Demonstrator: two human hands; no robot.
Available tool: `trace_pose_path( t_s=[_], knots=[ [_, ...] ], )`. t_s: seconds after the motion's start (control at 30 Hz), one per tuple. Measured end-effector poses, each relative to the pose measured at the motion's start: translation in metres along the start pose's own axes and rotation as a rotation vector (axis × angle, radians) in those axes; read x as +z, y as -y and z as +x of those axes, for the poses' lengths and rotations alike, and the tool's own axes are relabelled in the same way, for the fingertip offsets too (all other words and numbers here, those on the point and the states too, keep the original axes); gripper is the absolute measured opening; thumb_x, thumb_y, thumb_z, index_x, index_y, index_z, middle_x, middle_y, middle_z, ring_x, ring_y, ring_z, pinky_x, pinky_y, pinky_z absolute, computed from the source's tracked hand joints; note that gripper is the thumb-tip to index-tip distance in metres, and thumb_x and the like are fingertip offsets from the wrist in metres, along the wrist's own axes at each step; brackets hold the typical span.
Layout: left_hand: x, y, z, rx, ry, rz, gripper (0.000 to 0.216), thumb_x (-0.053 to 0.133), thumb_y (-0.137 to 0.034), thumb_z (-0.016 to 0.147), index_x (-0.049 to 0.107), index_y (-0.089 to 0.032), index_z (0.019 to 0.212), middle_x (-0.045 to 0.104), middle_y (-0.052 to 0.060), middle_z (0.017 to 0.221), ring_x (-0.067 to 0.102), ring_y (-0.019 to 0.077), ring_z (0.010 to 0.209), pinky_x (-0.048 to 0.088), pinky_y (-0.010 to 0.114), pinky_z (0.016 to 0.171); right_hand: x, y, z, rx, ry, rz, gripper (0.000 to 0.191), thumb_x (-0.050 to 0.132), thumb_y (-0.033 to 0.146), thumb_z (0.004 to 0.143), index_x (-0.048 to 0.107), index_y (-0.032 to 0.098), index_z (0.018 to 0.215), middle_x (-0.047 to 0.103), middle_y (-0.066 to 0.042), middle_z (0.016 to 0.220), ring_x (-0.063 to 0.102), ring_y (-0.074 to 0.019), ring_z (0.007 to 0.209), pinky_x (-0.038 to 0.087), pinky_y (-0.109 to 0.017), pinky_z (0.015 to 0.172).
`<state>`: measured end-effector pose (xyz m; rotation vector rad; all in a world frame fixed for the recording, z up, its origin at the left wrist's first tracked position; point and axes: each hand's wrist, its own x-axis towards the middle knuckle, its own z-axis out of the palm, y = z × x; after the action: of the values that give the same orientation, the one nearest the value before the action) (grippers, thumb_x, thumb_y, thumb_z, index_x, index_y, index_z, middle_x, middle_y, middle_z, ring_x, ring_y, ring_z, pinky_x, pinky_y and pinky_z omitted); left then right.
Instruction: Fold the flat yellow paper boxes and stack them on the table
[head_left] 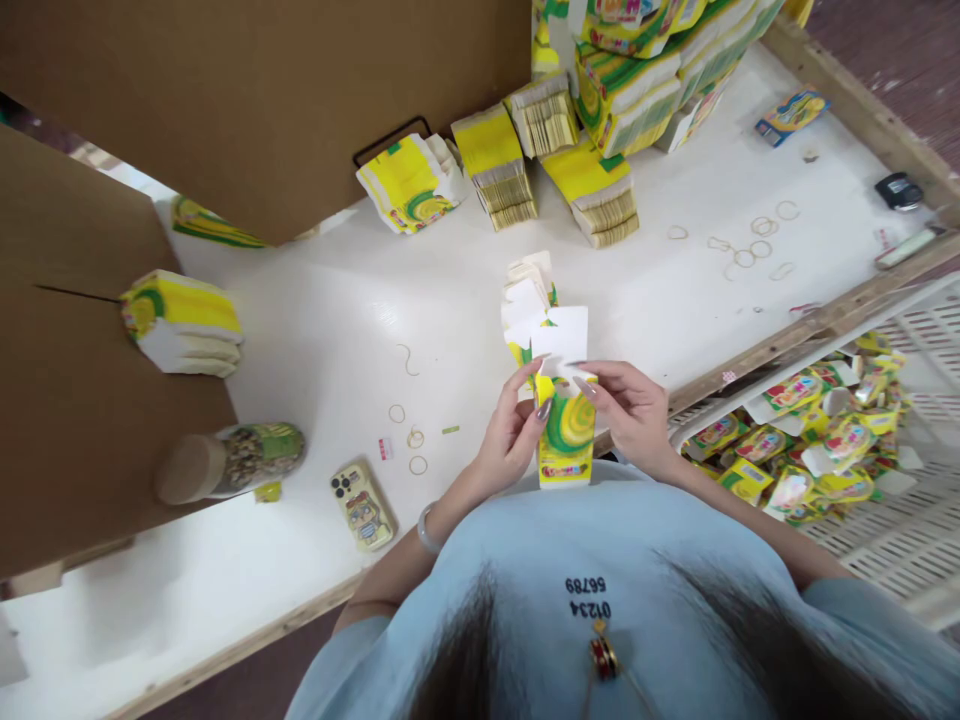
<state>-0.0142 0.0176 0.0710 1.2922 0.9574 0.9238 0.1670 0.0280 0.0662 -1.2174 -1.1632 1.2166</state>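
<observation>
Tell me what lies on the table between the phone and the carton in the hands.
In the head view, rubber bands and a small red-and-white scrap lie between the phone and the carton.

Light-blue shirt, silver bracelet, painted nails

White tabletop, wooden edge. Far side: bundles of flat yellow cartons, taller stacks behind. One bundle at left beside brown cardboard. Jar lying on its side; phone near front edge. Loose rubber bands at right. White crate holds folded boxes.
</observation>
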Motion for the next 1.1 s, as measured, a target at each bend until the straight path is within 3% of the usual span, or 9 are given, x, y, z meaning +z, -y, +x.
trace_pose_path(
  t_s=[0.17,0.3,0.37,0.5,0.6,0.73,0.83,0.97,1.1],
  knots=[
    [-0.001,-0.001,-0.006,-0.009,0.057,-0.108,0.022,0.056,-0.042,0.103,0.057,-0.029,0.121,0.073,0.006,0.102,0.069,0.0187,0.086,0.058,0.033,0.074,-0.003,-0.004,-0.010,0.039,0.071,-0.041,0.032,0.065,0.053,0.094,0.068,0.023,0.083,0.071,-0.001,0.075,0.066,-0.0152,0.066,0.055,-0.027,0.059],
    [0.003,-0.001,-0.004,0.002,-0.022,-0.040,0.048,0.052,-0.047,0.104,0.042,-0.030,0.148,0.073,0.006,0.099,0.067,0.0148,0.072,0.056,0.028,0.064,-0.007,-0.011,-0.013,-0.067,-0.013,-0.059,0.030,0.064,0.045,0.097,0.064,0.027,0.121,0.078,-0.005,0.098,0.077,-0.0199,0.086,0.064,-0.036,0.079],
    [0.002,-0.003,-0.004,-0.020,-0.027,-0.007,0.058,0.046,-0.051,0.105,0.033,-0.031,0.158,0.075,0.007,0.096,0.065,0.0145,0.065,0.055,0.028,0.058,-0.016,-0.013,-0.011,-0.179,0.082,-0.147,0.035,0.065,0.046,0.096,0.065,0.030,0.127,0.080,-0.007,0.109,0.078,-0.0236,0.100,0.065,-0.042,0.091],
    [-0.002,-0.010,-0.001,-0.012,0.020,0.045,0.050,0.043,-0.054,0.105,0.064,-0.024,0.140,0.077,0.011,0.108,0.073,0.0201,0.085,0.061,0.031,0.069,-0.032,-0.008,-0.007,-0.390,0.348,-0.201,0.045,0.078,0.060,0.082,0.077,0.028,0.115,0.077,-0.011,0.125,0.075,-0.0296,0.115,0.064,-0.045,0.097],
    [-0.002,-0.014,0.003,0.024,-0.036,0.108,0.043,0.055,-0.048,0.102,0.070,-0.023,0.134,0.078,0.009,0.107,0.072,0.0187,0.090,0.061,0.029,0.077,-0.028,0.003,-0.008,-0.174,0.368,-0.108,0.050,0.076,0.047,0.089,0.066,0.030,0.135,0.074,-0.010,0.127,0.076,-0.0235,0.107,0.068,-0.036,0.084],
    [-0.001,-0.017,0.003,0.006,-0.053,0.156,0.050,0.060,-0.045,0.101,0.059,-0.024,0.146,0.059,-0.003,0.062,0.045,0.0087,0.049,0.039,0.019,0.045,-0.020,0.021,-0.008,0.170,0.470,0.054,0.057,0.072,0.030,0.090,0.054,0.031,0.144,0.075,-0.006,0.119,0.075,-0.0154,0.084,0.065,-0.028,0.070],
    [-0.001,-0.018,0.002,-0.023,-0.013,0.122,0.055,0.058,-0.046,0.102,0.049,-0.026,0.153,0.048,-0.006,0.058,0.037,0.0078,0.045,0.032,0.019,0.042,-0.023,0.029,-0.006,0.253,0.504,0.065,0.049,0.072,0.025,0.088,0.060,0.027,0.136,0.075,-0.005,0.114,0.074,-0.0148,0.082,0.064,-0.026,0.068],
    [-0.002,-0.017,0.001,-0.074,0.052,0.066,0.065,0.050,-0.049,0.105,0.025,-0.032,0.163,0.057,-0.003,0.068,0.050,0.0104,0.048,0.044,0.021,0.044,-0.035,0.030,-0.001,0.298,0.530,0.099,0.054,0.072,0.028,0.089,0.058,0.028,0.141,0.076,-0.004,0.112,0.074,-0.0146,0.085,0.065,-0.028,0.072],
    [-0.004,-0.019,0.000,-0.109,0.145,0.087,0.064,0.039,-0.048,0.108,0.015,-0.033,0.165,0.062,-0.001,0.074,0.054,0.0119,0.049,0.051,0.024,0.047,-0.035,0.022,-0.001,0.354,0.542,0.196,0.044,0.077,0.040,0.086,0.072,0.028,0.128,0.075,-0.006,0.122,0.075,-0.0169,0.096,0.066,-0.030,0.078]
  ],
)
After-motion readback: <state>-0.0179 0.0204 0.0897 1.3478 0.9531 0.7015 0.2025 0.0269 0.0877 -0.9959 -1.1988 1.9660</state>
